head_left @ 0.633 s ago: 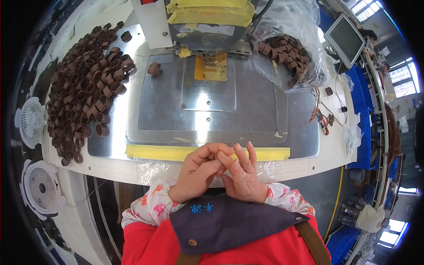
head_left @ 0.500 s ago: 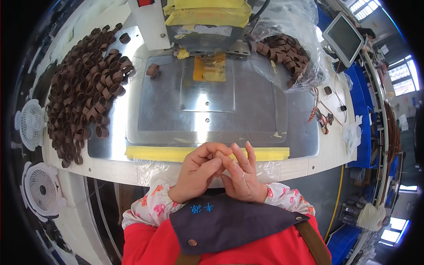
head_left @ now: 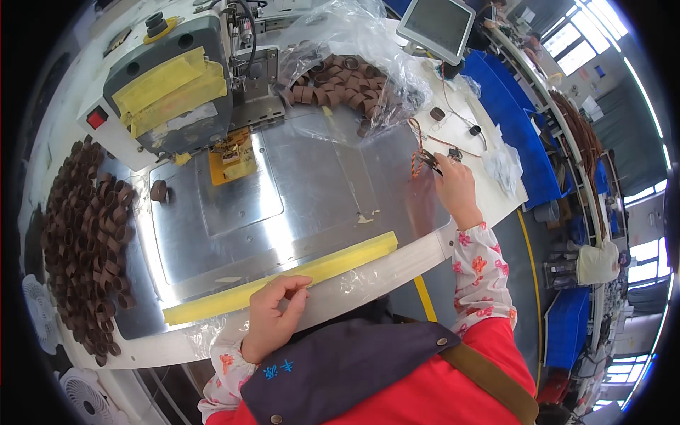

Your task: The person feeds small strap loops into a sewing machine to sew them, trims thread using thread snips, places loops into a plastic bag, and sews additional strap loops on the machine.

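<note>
My right hand (head_left: 457,193) reaches out at the right edge of the metal plate, its fingers closed on a pair of small dark thread snips (head_left: 429,161). A twisted orange-and-black cord (head_left: 415,152) lies beside the snips. My left hand (head_left: 275,312) is near the front edge, by the yellow tape strip (head_left: 340,268). Its thumb and forefinger are brought together in a pinch; anything between them is too small to make out. On the plate's left part sits one brown ring-shaped band (head_left: 159,190), apart from both hands.
A large heap of brown bands (head_left: 88,248) covers the left side. More bands (head_left: 340,88) sit in a clear plastic bag (head_left: 407,92) at the back. A grey machine (head_left: 170,92) stands over the metal plate (head_left: 319,191). A screen (head_left: 435,30) and blue bins (head_left: 513,120) are at the right.
My hands, together at the front edge before, have parted. My right hand has gone out to the right and taken hold of the snips; my left stays near the edge. The view has turned rightward.
</note>
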A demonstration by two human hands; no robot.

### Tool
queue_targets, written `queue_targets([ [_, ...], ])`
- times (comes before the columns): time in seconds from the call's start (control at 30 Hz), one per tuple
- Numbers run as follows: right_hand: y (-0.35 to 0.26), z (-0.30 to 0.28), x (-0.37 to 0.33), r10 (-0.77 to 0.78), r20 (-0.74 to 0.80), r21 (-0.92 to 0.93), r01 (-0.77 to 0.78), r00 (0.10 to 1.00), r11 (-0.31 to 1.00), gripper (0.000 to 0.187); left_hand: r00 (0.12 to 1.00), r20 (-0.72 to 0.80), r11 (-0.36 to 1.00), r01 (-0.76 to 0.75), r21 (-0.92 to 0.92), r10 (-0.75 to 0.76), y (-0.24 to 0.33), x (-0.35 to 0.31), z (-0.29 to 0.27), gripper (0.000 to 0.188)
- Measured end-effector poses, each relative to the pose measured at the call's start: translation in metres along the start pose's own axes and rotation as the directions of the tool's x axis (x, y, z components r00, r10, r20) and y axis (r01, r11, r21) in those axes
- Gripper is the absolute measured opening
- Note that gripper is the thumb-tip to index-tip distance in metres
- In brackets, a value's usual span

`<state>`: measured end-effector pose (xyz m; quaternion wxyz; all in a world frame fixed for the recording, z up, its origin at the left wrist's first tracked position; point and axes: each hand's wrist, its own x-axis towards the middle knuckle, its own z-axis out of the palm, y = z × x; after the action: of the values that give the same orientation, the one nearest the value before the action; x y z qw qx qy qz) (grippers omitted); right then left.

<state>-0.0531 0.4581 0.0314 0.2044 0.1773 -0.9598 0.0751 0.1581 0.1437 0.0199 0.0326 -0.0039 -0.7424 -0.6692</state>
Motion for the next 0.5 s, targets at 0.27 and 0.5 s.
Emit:
queue_targets([
  [0.27,-0.002,-0.016,-0.008,0.309,0.044,0.421,-0.298,0.950,0.857,0.021,0.999,0.053,0.998,-0.001,0.063,-0.003,0.008,0.002,-0.001,0.016],
  [0.5,-0.166,-0.058,-0.059,-0.272,0.205,0.946,-0.119,0.940,0.302,0.033,0.984,-0.048,0.982,-0.176,-0.062,0.173,0.030,0.021,0.022,0.024],
])
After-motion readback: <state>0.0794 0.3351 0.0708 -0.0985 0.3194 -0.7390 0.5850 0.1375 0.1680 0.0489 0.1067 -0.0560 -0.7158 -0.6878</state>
